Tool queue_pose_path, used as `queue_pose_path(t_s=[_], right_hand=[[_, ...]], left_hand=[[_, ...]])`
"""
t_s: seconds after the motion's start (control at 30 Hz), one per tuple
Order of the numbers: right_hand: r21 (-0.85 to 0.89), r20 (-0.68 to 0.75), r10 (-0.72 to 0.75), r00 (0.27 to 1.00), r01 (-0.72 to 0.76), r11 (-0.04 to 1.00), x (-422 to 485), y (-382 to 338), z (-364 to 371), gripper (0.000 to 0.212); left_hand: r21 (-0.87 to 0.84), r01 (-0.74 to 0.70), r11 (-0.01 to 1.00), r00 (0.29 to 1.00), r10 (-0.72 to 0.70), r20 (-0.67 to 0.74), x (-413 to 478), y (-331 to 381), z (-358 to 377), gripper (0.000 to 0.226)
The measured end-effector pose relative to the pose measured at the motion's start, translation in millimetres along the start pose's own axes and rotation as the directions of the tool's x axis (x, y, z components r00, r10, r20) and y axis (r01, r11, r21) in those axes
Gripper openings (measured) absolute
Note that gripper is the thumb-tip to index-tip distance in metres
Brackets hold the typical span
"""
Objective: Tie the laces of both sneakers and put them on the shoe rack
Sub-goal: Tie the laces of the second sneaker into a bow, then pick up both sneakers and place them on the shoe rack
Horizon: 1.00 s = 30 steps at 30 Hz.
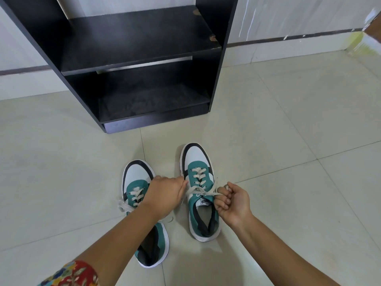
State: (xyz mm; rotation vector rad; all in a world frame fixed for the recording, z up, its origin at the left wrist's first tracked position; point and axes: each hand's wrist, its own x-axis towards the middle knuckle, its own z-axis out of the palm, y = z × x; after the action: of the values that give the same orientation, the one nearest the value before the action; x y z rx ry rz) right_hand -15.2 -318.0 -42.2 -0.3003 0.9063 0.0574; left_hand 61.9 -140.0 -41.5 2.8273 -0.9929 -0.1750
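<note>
Two sneakers stand side by side on the pale tiled floor (288,120), toes toward the dark shoe rack (136,48). Both are teal and white with a black toe band, a white ribbed sole and flat cream laces. The right sneaker (199,182) sits a little nearer to the rack than the left sneaker (142,203), with a narrow strip of tile between them.

The left hand (165,195) reaches across the left sneaker, fingers closed, and pinches one end of the right sneaker's lace (201,191) at the inner side of that shoe. The right hand (233,201) is curled into a loose fist at the outer side of the same shoe, gripping the other lace end. The lace is stretched flat between both hands over the tongue. The laces of the left sneaker lie loose, one end resting on the tile.

The rack is of matte black board with straight edges; the front edge of its upper shelf is chipped at the right corner. Both shelves carry nothing. Wide smooth floor lies open to the right of the shoes and between them and the rack's foot.
</note>
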Motion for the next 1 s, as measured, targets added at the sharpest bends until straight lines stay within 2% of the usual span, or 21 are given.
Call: queue_pose_path(t_s=[0.07,0.1,0.13,0.17,0.2,0.23,0.27,0.3,0.33,0.37,0.4,0.43,0.5,0.53,0.6,0.67,0.73,0.8,0.87,0.93,1.0], right_hand=[[-0.029,-0.012,-0.011,1.000,0.011,1.000,-2,-1,-1,0.035],[-0.075,-0.019,-0.023,1.000,0.021,0.997,-4,-2,-1,0.035],[-0.141,-0.020,-0.038,0.999,0.035,0.989,-8,-2,-1,0.033],[-0.221,-0.016,-0.057,0.998,0.052,0.974,-12,-3,-2,0.032],[-0.305,-0.020,-0.080,0.997,0.070,0.950,-15,-3,-4,0.030],[-0.405,-0.033,-0.121,0.992,0.098,0.909,-19,-2,-7,0.027],[-0.528,-0.045,-0.188,0.981,0.137,0.838,-23,0,-12,0.022],[-0.676,-0.039,-0.287,0.957,0.186,0.713,-29,2,-16,0.015],[-0.820,0.010,-0.399,0.917,0.236,0.522,-35,5,-21,0.011],[-0.917,0.122,-0.484,0.866,0.286,0.280,-40,7,-26,0.017],[-0.940,0.275,-0.502,0.820,0.339,0.038,-45,9,-30,0.026],[-0.911,0.409,-0.460,0.788,0.381,-0.157,-49,11,-31,0.033],[-0.810,0.561,-0.326,0.761,0.424,-0.405,-58,17,-26,0.040],[-0.755,0.604,-0.265,0.752,0.433,-0.492,-62,22,-24,0.042],[-0.640,0.653,-0.155,0.741,0.431,-0.636,-65,34,-20,0.047],[-0.522,0.666,-0.050,0.744,0.417,-0.744,-64,46,-19,0.049],[-0.460,0.643,0.002,0.766,0.389,-0.798,-64,51,-19,0.048],[-0.422,0.638,-0.008,0.770,0.340,-0.841,-64,51,-18,0.048],[-0.433,0.584,-0.035,0.811,0.274,-0.859,-69,48,-15,0.049],[-0.466,0.495,-0.054,0.867,0.212,-0.859,-74,46,-12,0.049],[-0.438,0.430,-0.047,0.902,0.163,-0.884,-78,46,-13,0.051]], left_hand=[[-0.133,0.116,0.984,0.992,-0.107,0.073,-3,6,-1,0.045],[-0.280,0.207,0.937,0.975,-0.173,0.140,-4,7,-1,0.042],[-0.474,0.308,0.825,0.947,-0.218,0.237,-7,7,-1,0.041],[-0.648,0.394,0.652,0.918,-0.238,0.318,-10,8,-3,0.039],[-0.752,0.429,0.500,0.903,-0.269,0.336,-13,8,-6,0.036],[-0.803,0.415,0.427,0.901,-0.315,0.298,-17,8,-8,0.032],[-0.816,0.375,0.439,0.906,-0.362,0.221,-22,10,-12,0.027],[-0.823,0.333,0.461,0.906,-0.397,0.144,-29,13,-15,0.021],[-0.844,0.302,0.444,0.904,-0.415,0.105,-35,19,-19,0.014],[-0.881,0.293,0.372,0.898,-0.424,0.119,-42,26,-21,0.011],[-0.919,0.305,0.250,0.882,-0.438,0.174,-49,32,-23,0.014],[-0.943,0.323,0.081,0.853,-0.457,0.253,-55,36,-25,0.018],[-0.909,0.334,-0.251,0.786,-0.457,0.415,-61,39,-28,0.020],[-0.879,0.328,-0.345,0.771,-0.440,0.460,-63,37,-30,0.021],[-0.858,0.308,-0.412,0.764,-0.430,0.480,-64,32,-33,0.022],[-0.856,0.324,-0.403,0.739,-0.457,0.495,-63,27,-36,0.025],[-0.880,0.374,-0.294,0.705,-0.526,0.476,-64,24,-40,0.032],[-0.922,0.356,-0.152,0.708,-0.599,0.373,-68,19,-47,0.035],[-0.942,0.325,0.079,0.725,-0.660,0.195,-80,11,-52,0.031],[-0.866,0.358,0.349,0.750,-0.659,0.044,-98,1,-50,0.021],[-0.718,0.439,0.540,0.788,-0.615,0.020,-123,0,-43,0.008]])
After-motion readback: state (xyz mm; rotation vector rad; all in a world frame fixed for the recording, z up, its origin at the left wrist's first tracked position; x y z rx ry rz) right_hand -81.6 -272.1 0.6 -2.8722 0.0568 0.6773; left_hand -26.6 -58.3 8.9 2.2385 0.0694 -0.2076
